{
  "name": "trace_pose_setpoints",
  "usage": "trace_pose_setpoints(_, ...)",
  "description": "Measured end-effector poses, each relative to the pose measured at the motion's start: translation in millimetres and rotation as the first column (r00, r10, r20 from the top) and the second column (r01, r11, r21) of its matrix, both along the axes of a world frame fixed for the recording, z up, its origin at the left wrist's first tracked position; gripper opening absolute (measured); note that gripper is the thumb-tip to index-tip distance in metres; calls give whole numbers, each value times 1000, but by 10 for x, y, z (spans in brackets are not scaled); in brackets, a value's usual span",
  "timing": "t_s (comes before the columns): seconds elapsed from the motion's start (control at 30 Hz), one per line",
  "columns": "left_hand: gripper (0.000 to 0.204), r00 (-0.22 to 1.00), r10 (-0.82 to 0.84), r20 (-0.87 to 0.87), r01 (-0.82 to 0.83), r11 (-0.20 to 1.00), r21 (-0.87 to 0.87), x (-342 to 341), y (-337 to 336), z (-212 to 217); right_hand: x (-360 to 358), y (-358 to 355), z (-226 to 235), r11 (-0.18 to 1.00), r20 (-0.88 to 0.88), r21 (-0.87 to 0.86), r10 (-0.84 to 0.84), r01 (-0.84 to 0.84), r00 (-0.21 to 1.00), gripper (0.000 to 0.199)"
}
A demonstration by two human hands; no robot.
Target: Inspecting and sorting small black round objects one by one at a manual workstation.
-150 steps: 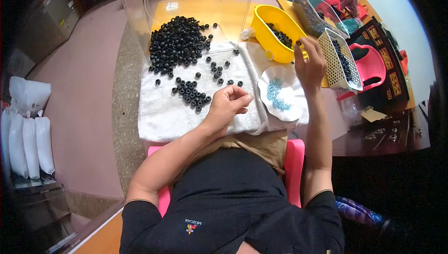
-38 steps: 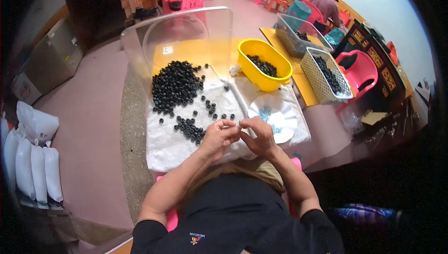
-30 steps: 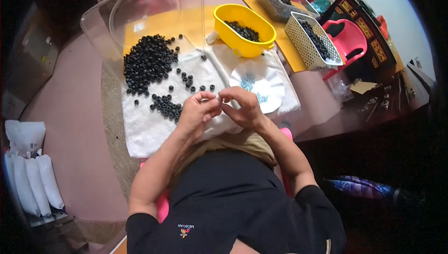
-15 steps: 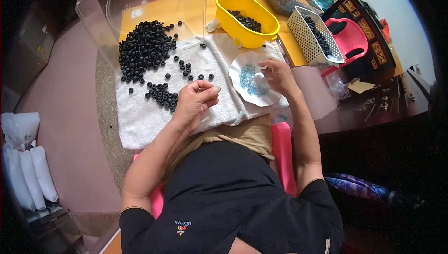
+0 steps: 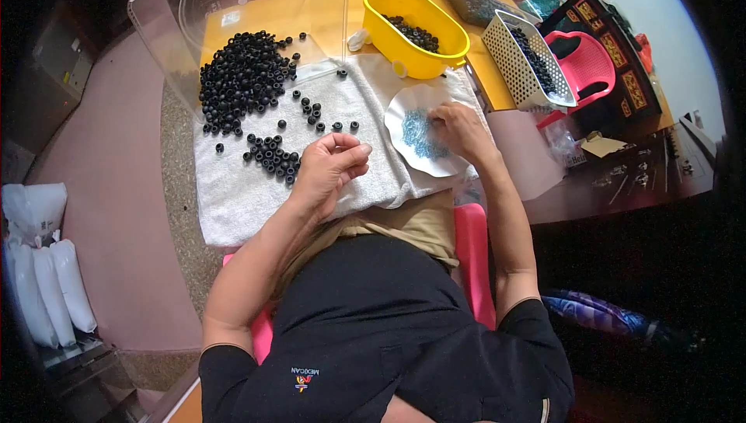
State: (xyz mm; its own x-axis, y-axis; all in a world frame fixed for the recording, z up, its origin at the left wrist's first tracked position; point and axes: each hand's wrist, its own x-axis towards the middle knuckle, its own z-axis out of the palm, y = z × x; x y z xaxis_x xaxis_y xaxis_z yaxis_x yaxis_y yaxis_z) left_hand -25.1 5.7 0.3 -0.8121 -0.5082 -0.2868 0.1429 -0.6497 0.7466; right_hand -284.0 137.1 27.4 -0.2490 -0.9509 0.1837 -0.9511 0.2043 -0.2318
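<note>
Centrally, the left hand (image 5: 326,168) rests on the white towel (image 5: 233,198), fingers curled and thumb meeting fingertips in a loose pinch; whether a ring sits between them cannot be told. Right of centre, the right hand (image 5: 458,129) lies on the white plate (image 5: 404,116), fingertips pressed down among the small blue pieces (image 5: 420,134). Black rings (image 5: 245,77) form a large heap at upper left, with a smaller cluster and some strays just above the left hand. Further black pieces fill the yellow tub (image 5: 416,31) at top centre and the white basket (image 5: 524,62) at upper right. Judged from the size of the heap and the blue pile left on the plate, most of the work seemingly remains.
</note>
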Motion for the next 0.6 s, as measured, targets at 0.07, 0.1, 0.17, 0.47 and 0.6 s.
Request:
trace_pose_setpoints(0.07,13,1000,-2,11,2,1000,1,3,10,10,7,7,1,1000,9,-1,2,-2,1000,17)
trace_pose_setpoints(0.1,13,1000,-1,11,1,1000,3,3,15,12,6,11,-9,1000,-9,-1,-4,4,1000,17)
trace_pose_setpoints(0.17,13,1000,1,10,-1,1000,6,3,20,16,10,22,-33,1000,-27,0,-10,10,1000,17)
trace_pose_setpoints(0.47,12,1000,-3,-3,3,1000,7,-1,24,-6,48,72,18,999,-20,-11,-34,34,999,14)
trace_pose_setpoints(0.6,12,1000,-3,1,3,1000,-4,-11,27,-22,38,84,19,1000,-12,15,-22,22,1000,15)
